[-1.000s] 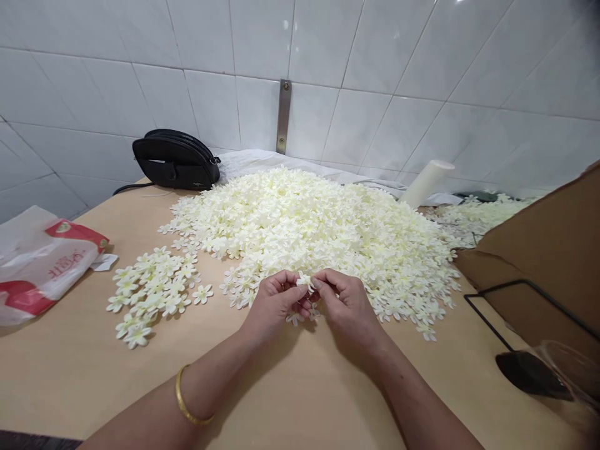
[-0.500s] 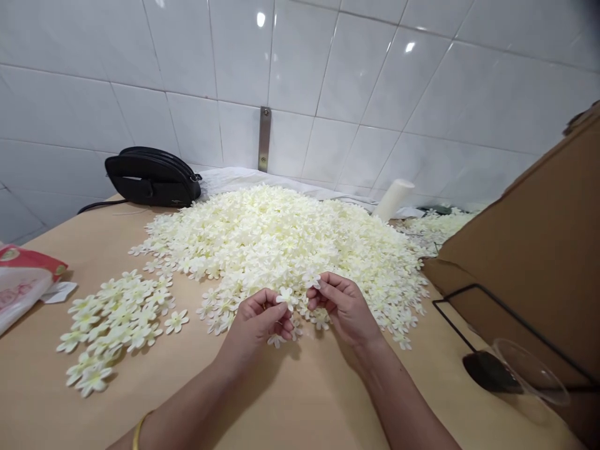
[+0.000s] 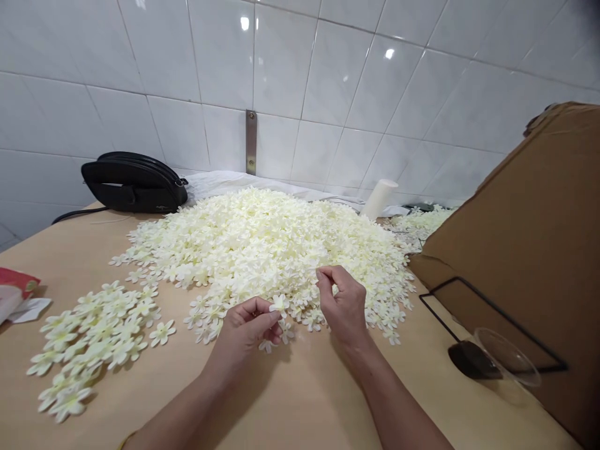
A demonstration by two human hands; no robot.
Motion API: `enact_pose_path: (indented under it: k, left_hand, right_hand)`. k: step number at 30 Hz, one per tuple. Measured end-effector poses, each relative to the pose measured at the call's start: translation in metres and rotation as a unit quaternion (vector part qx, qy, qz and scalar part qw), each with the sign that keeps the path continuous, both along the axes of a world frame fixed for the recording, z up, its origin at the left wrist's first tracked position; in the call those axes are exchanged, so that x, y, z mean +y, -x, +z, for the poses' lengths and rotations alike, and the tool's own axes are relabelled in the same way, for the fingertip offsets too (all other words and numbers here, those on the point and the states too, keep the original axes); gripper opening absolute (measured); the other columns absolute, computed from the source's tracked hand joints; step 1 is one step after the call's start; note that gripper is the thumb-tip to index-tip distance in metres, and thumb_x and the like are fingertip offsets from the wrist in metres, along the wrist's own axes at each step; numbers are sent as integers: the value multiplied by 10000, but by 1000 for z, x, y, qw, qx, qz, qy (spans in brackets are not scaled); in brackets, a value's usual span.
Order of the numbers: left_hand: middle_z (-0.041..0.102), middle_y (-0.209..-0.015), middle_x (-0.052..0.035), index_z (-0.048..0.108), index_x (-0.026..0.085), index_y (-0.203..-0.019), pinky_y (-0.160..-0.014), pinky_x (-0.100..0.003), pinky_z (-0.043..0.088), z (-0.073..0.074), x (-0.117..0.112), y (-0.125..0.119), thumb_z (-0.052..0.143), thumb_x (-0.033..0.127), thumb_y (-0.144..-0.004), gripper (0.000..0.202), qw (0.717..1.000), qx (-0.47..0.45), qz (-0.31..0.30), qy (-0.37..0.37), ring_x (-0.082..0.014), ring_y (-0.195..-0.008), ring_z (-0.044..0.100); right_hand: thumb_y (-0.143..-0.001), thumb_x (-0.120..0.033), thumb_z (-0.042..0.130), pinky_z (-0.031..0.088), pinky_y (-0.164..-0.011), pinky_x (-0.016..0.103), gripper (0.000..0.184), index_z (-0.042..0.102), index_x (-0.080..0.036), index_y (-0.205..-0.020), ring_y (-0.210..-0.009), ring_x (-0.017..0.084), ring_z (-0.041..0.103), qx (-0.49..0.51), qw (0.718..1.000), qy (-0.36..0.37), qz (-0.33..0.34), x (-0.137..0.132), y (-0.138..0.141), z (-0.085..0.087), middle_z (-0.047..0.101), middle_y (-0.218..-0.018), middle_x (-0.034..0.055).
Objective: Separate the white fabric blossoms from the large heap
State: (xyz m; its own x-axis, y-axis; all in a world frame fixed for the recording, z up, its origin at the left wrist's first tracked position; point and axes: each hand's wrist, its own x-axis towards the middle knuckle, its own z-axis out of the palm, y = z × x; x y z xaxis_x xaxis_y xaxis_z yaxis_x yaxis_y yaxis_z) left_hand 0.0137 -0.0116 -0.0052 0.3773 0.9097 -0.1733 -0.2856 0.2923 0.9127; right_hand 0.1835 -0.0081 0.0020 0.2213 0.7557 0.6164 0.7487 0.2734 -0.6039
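A white artificial blossom [image 3: 280, 304], well in from the table's [image 3: 290, 406] left edge, is pinched by the left hand [image 3: 250, 328]. The right hand [image 3: 343, 304], fingers curled and thumb pressed to forefinger, has drawn farther from it.

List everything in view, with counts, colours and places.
Table: one, tan, foreground
Main flower pile: one, cream, middle
Small flower group: one, cream, left
Farther flowers: uncounted, pale, back right
Bag: one, black, back left
Packaging: one, red and white, left edge
Paper slip: one, white, left
Sheeting: some, white, behind main pile
Cylinder: one, white, back right
Tiled wall: one, pale grey, background
Bracket: one, metallic, wall
Cardboard: one, brown, right
Wire frame: one, black, before cardboard
Clear rounded piece: one, colourless, lower right
Dark piece: one, black, lower right
Held flower: one, cream, centre
Bangle: one, gold, bottom edge
Left hand: one, bare, centre, pinching flower
Right hand: one, bare, right of centre
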Motion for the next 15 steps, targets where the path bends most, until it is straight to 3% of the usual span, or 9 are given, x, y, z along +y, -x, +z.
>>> enact_pose_path:
  k: [5, 8, 10, 12, 15]
  left_hand:
    - [580, -539, -18, 558, 143, -632, -541, -234, 403, -5, 0, 0, 587, 271, -694, 145, 1000, -6, -2, -1, -106, -494, 520]
    - [581, -535, -15, 557, 142, -644, -550, -242, 418, -7, 1, 0, 587, 274, -690, 143, 1000, 0, 12, -8, -106, -486, 524]
    - [575, -518, -8, 549, 142, -635, -541, -240, 423, -6, 1, 0, 592, 264, -683, 138, 999, 11, 29, -13, -102, -471, 518]
    - [566, -500, -1, 539, 143, -620, -532, -234, 422, -3, 0, 0, 591, 247, -679, 130, 999, 26, 40, -21, -99, -463, 511]
    - [561, -497, 0, 530, 142, -607, -535, -229, 418, 3, -2, -1, 579, 233, -684, 129, 996, 55, 45, -51, -99, -471, 513]
  right_hand:
    - [-790, -198, 401, 379, -620, 286, 155, 554, -170, -776, -670, 160, 481, -69, 996, 12, -48, 9, -15, -4, 540, -733, 50]
    - [-787, -217, 422, 388, -683, 316, 151, 549, -171, -854, -768, 189, 485, -50, 998, -14, -47, 6, -13, -1, 535, -826, 71]
    - [-802, -238, 420, 392, -674, 292, 144, 550, -179, -822, -752, 175, 491, 6, 1000, -8, -7, 0, -5, 4, 536, -799, 57]
    - [-809, -274, 428, 394, -630, 260, 161, 558, -180, -790, -700, 151, 500, 68, 992, 66, 78, -6, 5, 9, 545, -754, 35]
    - [-793, -323, 463, 408, -658, 251, 197, 574, -176, -860, -756, 151, 524, 144, 948, 195, 205, -11, 16, 12, 576, -821, 34]
